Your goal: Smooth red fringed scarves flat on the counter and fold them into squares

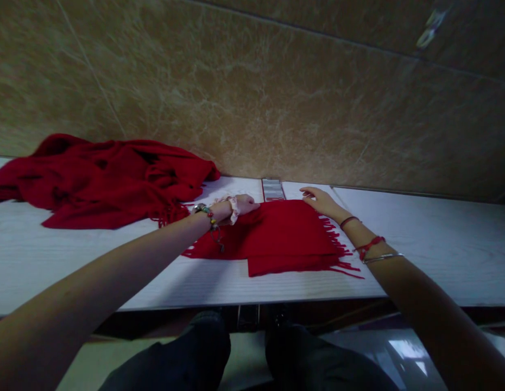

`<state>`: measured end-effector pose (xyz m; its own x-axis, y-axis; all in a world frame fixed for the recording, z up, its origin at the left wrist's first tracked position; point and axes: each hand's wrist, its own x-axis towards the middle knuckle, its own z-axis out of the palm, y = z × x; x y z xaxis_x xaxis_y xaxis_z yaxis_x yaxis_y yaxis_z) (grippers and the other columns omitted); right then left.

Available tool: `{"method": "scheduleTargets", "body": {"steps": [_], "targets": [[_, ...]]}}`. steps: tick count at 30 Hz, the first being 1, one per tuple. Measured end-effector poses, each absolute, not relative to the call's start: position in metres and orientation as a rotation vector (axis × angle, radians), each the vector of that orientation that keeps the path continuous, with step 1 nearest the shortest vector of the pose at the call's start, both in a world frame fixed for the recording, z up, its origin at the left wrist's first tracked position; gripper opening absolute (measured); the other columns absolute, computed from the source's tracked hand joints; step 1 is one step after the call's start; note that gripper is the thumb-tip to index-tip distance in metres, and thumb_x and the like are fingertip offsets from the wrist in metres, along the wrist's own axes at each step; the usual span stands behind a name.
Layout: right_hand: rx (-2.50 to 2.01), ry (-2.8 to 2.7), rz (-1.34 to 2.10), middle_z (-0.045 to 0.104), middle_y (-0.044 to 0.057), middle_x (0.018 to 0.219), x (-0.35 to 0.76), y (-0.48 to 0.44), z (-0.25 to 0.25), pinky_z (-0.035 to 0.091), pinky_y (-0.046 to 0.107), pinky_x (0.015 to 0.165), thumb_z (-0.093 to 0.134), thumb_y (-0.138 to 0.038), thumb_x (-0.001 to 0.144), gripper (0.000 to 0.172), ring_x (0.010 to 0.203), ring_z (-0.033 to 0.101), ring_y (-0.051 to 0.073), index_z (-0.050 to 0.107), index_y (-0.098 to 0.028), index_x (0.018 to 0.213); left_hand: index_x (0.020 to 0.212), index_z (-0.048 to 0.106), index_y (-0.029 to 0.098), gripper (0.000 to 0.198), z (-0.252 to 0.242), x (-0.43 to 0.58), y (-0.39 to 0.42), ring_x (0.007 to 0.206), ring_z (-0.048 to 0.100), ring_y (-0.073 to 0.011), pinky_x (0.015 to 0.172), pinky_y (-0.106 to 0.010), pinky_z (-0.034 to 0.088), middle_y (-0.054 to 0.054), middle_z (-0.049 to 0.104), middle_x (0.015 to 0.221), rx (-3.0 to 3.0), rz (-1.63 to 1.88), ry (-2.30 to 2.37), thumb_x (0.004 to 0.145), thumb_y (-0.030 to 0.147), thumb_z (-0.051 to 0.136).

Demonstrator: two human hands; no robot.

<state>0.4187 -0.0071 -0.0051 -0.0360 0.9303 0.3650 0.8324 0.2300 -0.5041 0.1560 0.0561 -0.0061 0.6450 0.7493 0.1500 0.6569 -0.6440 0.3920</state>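
A red fringed scarf (pixel 291 233) lies folded on the white bench top in front of me, its layers slightly offset at the front edge. Its fringe spreads out at the right end, with a few more strands at the left. My left hand (pixel 245 205) is at the scarf's back edge, fingers closed on the cloth. At the back right corner, my right hand (pixel 321 202) rests with its fingers stretched out and apart, touching the cloth's edge. Bracelets and a pale scrunchie circle my left wrist; red bands and a metal bangle are on the right.
A crumpled heap of red cloth (pixel 114 182) lies to the left against the brown marble wall (pixel 252 108). A metal plate (pixel 272 189) is set in the white bench top (pixel 431 244) behind the scarf. My legs are below the front edge.
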Motion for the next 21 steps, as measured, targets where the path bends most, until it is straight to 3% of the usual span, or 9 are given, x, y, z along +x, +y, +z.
{"method": "scheduleTargets", "body": {"steps": [2,5,9,12,17,21], "targets": [[-1.580,-1.873,0.055,0.061,0.011,0.100,0.410,-0.024,-0.002,0.042,0.044,0.086,0.051,-0.017,0.072,0.032,0.094,0.055,0.023,0.059,-0.016,0.103,0.101,0.056,0.007,0.032,-0.003,0.156,0.052,0.086,0.057,-0.0221,0.074,-0.034,0.045,-0.009,0.059,0.095,2.564,0.414,1.227,0.086,0.035,0.049],[-1.423,-2.059,-0.107,0.059,0.011,0.105,0.392,-0.065,0.009,0.042,0.044,0.089,0.049,-0.023,0.078,0.030,0.100,0.053,0.023,0.057,-0.018,0.107,0.115,0.049,0.010,0.041,0.000,0.143,0.033,0.098,0.052,-0.0261,0.081,-0.038,0.041,-0.014,0.051,0.110,2.716,0.490,1.255,0.085,0.037,0.047],[-1.307,-2.500,0.038,0.057,0.010,0.114,0.371,-0.116,0.021,0.042,0.037,0.092,0.048,-0.026,0.082,0.031,0.106,0.051,0.019,0.056,-0.018,0.111,0.120,0.046,0.015,0.048,-0.007,0.112,-0.003,0.109,0.044,-0.0238,0.092,-0.036,0.035,-0.013,0.043,0.120,3.035,0.452,0.680,0.080,0.041,0.051],[-1.340,-2.674,0.041,0.057,0.012,0.117,0.367,-0.131,0.020,0.041,0.036,0.093,0.049,-0.021,0.080,0.035,0.108,0.051,0.020,0.056,-0.015,0.114,0.123,0.044,0.019,0.054,-0.019,0.093,-0.022,0.115,0.038,-0.0271,0.096,-0.044,0.029,-0.013,0.041,0.124,3.118,0.287,0.545,0.076,0.043,0.053],[-1.400,-2.706,-0.053,0.055,0.010,0.120,0.366,-0.129,0.010,0.040,0.034,0.096,0.039,0.001,0.071,0.052,0.111,0.049,0.018,0.052,-0.013,0.119,0.128,0.039,0.017,0.051,-0.028,0.092,-0.029,0.119,0.038,-0.0250,0.100,-0.049,0.018,-0.011,0.049,0.123,3.214,0.142,0.688,0.078,0.023,0.049],[-1.399,-2.612,-0.201,0.060,0.011,0.112,0.360,-0.127,-0.002,0.044,0.036,0.091,0.036,0.001,0.074,0.048,0.104,0.054,0.019,0.053,-0.013,0.116,0.126,0.041,0.014,0.054,-0.025,0.110,-0.034,0.111,0.046,-0.0250,0.094,-0.042,0.030,-0.012,0.057,0.112,3.294,0.110,0.809,0.073,0.010,0.049]]}}
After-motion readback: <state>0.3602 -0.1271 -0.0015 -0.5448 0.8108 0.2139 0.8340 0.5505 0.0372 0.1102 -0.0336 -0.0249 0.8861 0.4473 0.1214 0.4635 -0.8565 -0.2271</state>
